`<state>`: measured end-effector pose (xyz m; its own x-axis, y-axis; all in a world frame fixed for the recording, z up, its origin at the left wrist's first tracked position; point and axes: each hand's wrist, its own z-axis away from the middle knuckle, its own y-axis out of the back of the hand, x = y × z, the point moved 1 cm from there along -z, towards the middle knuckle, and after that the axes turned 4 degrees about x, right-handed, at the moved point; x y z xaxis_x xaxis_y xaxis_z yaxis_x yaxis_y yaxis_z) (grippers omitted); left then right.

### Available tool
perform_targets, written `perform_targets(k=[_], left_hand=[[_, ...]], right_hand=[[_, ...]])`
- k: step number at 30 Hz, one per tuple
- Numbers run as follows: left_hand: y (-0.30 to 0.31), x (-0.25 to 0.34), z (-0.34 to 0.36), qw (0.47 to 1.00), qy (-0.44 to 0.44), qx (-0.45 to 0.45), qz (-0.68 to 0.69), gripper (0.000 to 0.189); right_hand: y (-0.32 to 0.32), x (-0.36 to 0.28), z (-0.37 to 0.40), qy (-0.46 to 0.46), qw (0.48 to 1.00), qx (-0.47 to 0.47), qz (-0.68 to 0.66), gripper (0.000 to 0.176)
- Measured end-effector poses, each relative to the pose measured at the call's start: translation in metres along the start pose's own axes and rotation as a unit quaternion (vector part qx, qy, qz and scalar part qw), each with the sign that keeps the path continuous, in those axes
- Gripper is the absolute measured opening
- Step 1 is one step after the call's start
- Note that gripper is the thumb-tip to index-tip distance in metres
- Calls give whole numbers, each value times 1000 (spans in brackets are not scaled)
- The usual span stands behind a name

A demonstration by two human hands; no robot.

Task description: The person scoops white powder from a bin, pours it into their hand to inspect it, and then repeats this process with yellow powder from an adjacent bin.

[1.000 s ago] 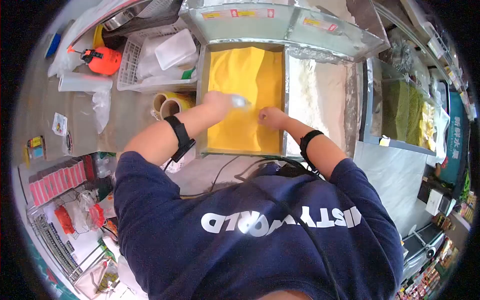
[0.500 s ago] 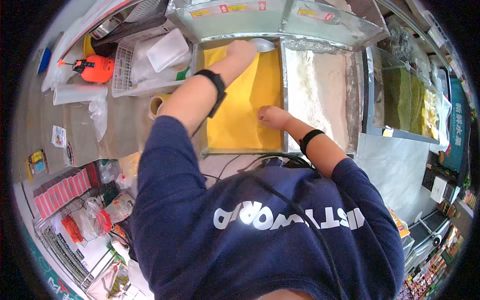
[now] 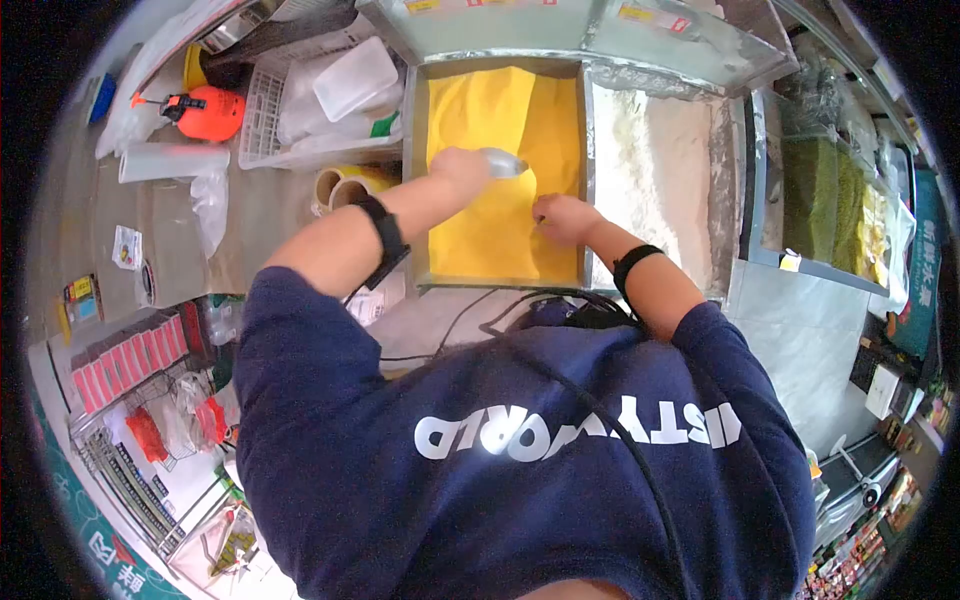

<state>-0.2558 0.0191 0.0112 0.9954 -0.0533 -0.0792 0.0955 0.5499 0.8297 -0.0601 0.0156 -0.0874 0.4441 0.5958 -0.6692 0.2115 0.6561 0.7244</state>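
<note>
A person in a navy shirt (image 3: 400, 500) leans over a metal bin (image 3: 480, 282) of yellow powder (image 3: 480, 232), the left hand (image 3: 460, 173) closed around the handle end of a metal scoop (image 3: 507, 164). From where I stand, the scoop sits near the middle of the bin, its bowl pointing toward the right edge; whether it touches the powder I cannot tell. The right hand (image 3: 567, 218), well apart from the left, is curled into a loose fist over the powder, inside the right edge and nearer the front edge; whether it grips anything is hidden from view. A dark band (image 3: 389, 240) circles each wrist. Against the bin's right edge lies a bed of pale powder (image 3: 660, 180), and farther right a case holds something green (image 3: 808, 195). Beyond the bin's left edge, cardboard tubes (image 3: 353, 190) lie toward the front, with a white basket (image 3: 262, 125) behind them carrying a white tray (image 3: 356, 78). An orange spray bottle (image 3: 212, 112) stands left of the basket.
</note>
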Motion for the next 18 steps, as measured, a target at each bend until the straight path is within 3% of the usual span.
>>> perform_targets(k=[3,6,8,10,12,15,17,18], left_hand=[[8,-29,35,999,0,-30,24,24],[-29,-54,37,993,-23,-113,21,25],[-82,-60,33,978,-147,-114,93,21],[-114,-51,33,962,-101,-152,205,21],[-140,-26,26,907,109,-222,341,23],[-211,-14,-2,868,146,-176,441,20],[-182,-3,23,802,182,-163,545,20],[-173,0,35,764,200,-157,592,20]], right_hand=[[3,-5,-1,-13,1000,-20,15,14],[6,-9,0,-31,999,-26,21,15],[3,-7,-1,-41,998,-31,23,16],[8,-13,-1,-70,997,-26,-2,19],[6,-11,-6,-99,994,22,-45,24],[-8,5,-18,-185,959,159,-147,32],[-13,8,-24,-291,895,255,-222,35],[-17,12,-25,-283,895,256,-231,35]])
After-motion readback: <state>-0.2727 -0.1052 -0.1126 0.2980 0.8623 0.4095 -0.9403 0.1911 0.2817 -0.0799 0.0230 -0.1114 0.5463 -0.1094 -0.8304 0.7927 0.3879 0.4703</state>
